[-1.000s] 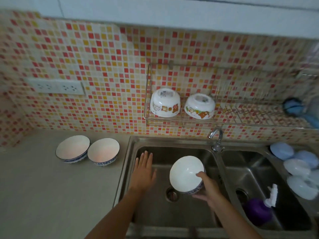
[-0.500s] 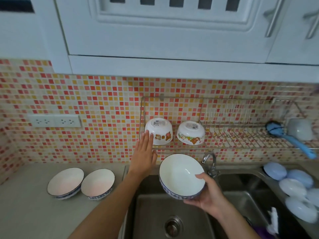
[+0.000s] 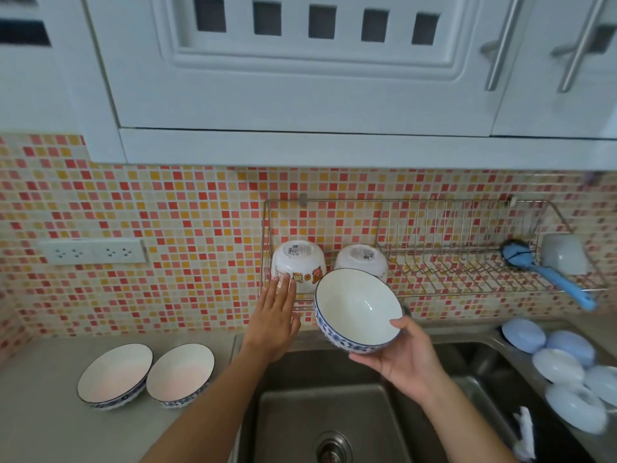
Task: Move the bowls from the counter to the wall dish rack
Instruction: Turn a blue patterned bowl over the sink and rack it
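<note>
My right hand holds a white bowl with a blue pattern from below, thumb on its rim, tilted toward me just in front of the wire wall dish rack. My left hand is flat with straight fingers, fingertips touching an upside-down white cartoon bowl at the rack's left end. A second upside-down cartoon bowl sits beside it, partly hidden by the held bowl. Two more blue-patterned bowls stand upright on the grey counter at the left.
A steel double sink lies below my hands. A blue brush and a pale cup sit at the rack's right end. Several pale blue dishes lie upside down at the right. White cabinets overhang the rack; wall sockets are on the left.
My right hand has lifted the bowl from over the sink up to the rack's front. My left hand rose from the sink edge to the left cartoon bowl. The view tilted upward.
</note>
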The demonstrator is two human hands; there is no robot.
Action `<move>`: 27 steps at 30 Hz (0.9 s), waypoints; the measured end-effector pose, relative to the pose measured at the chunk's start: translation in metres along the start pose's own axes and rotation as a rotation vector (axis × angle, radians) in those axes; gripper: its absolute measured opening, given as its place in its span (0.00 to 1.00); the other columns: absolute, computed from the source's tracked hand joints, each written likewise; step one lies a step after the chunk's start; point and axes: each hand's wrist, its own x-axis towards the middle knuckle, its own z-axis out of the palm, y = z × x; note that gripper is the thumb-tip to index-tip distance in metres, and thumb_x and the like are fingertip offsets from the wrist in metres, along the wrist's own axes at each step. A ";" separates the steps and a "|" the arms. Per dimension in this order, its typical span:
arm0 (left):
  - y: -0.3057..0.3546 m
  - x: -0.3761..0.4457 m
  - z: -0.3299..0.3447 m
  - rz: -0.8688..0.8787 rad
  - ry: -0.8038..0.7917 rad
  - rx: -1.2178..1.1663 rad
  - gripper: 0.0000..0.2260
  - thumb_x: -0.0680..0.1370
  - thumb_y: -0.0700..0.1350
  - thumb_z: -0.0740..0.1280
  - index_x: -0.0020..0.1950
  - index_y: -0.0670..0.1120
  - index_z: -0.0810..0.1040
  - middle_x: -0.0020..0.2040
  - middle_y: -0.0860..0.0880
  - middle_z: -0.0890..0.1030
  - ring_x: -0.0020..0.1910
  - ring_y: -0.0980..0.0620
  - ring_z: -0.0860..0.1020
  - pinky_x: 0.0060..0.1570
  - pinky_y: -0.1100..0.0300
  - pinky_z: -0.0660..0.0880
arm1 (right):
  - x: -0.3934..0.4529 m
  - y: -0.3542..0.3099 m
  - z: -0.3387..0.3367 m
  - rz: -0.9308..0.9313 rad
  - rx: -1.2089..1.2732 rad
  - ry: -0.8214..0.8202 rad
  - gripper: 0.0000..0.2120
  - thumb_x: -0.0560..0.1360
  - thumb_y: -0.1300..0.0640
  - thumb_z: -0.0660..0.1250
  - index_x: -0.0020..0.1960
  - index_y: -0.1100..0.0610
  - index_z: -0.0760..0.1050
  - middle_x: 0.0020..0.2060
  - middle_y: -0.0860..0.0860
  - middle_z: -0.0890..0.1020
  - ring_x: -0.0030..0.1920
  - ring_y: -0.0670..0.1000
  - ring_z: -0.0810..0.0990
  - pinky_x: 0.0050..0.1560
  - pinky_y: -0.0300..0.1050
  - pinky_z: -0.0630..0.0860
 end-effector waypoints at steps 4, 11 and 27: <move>0.013 0.006 0.001 0.058 -0.034 0.019 0.28 0.81 0.58 0.42 0.78 0.45 0.47 0.78 0.47 0.47 0.76 0.45 0.44 0.74 0.44 0.48 | 0.010 -0.014 0.004 -0.051 0.012 -0.023 0.21 0.73 0.60 0.65 0.65 0.57 0.71 0.64 0.63 0.74 0.62 0.69 0.76 0.54 0.72 0.75; 0.033 0.026 0.002 0.110 -0.051 0.051 0.29 0.80 0.59 0.39 0.76 0.47 0.33 0.77 0.49 0.34 0.74 0.46 0.32 0.71 0.49 0.32 | 0.027 -0.053 0.008 -0.162 0.030 0.032 0.18 0.72 0.59 0.69 0.61 0.57 0.71 0.63 0.62 0.74 0.62 0.65 0.75 0.50 0.69 0.78; 0.045 0.041 0.016 0.002 0.014 -0.014 0.28 0.82 0.58 0.45 0.77 0.43 0.55 0.77 0.44 0.57 0.75 0.43 0.55 0.75 0.45 0.50 | 0.098 -0.132 0.021 -0.663 -1.015 0.350 0.29 0.63 0.52 0.80 0.61 0.52 0.74 0.51 0.48 0.84 0.48 0.50 0.84 0.48 0.55 0.83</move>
